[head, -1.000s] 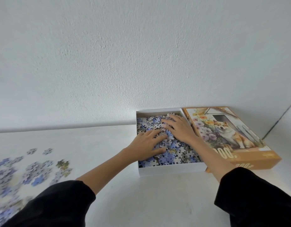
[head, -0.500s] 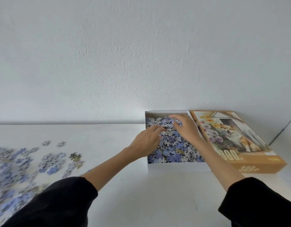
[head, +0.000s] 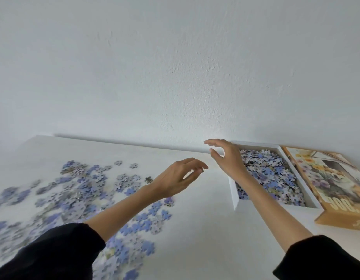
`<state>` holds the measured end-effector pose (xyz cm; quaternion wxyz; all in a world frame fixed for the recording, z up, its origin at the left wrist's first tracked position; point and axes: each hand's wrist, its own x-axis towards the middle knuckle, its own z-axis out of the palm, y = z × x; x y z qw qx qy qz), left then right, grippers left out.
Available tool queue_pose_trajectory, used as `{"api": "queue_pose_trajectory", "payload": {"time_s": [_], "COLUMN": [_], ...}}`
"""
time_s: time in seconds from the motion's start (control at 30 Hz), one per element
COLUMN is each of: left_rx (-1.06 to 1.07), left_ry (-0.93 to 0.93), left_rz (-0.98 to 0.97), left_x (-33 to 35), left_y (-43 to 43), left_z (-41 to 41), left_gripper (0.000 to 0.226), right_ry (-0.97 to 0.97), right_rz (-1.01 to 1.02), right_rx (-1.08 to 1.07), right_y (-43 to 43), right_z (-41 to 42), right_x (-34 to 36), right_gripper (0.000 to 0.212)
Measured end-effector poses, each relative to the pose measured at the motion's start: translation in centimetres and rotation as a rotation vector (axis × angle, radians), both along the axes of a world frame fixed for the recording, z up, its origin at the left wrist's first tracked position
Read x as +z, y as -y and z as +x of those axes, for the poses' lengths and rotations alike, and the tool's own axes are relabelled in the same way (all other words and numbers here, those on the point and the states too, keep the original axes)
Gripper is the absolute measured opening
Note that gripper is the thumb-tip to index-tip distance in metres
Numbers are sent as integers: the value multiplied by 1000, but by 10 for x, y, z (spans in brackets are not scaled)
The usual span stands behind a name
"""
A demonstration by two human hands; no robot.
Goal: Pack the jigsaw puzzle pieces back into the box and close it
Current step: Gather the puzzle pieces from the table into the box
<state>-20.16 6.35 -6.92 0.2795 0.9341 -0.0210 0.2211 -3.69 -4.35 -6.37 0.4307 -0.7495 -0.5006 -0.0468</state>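
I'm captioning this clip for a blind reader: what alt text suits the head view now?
Empty left hand and right hand hover, loosely open, over a white table, between scattered blue-lilac cardboard puzzle pieces and an open white cardboard box holding more. Its orange illustrated lid lies beside it.

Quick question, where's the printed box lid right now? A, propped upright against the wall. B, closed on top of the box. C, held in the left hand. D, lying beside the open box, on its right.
D: the printed lid lies flat just right of the open box, whose pieces show uncovered; the left hand holds nothing.
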Motion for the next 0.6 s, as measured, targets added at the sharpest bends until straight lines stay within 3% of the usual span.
{"api": "queue_pose_trajectory", "payload": {"time_s": [0.37,0.6], "left_rx": [98,188], "left_ry": [-27,-194], "left_rz": [28,37], "left_x": [-6,-34], "left_y": [-118,-195], "left_z": [-149,-217], "left_gripper": [32,69], "right_ry": [-118,-191], "right_rz": [-10,-122], "right_rx": [61,56], "right_y": [-77,-115], "right_z": [-149,-199], "right_x": [-20,-57], "right_gripper": [27,29]}}
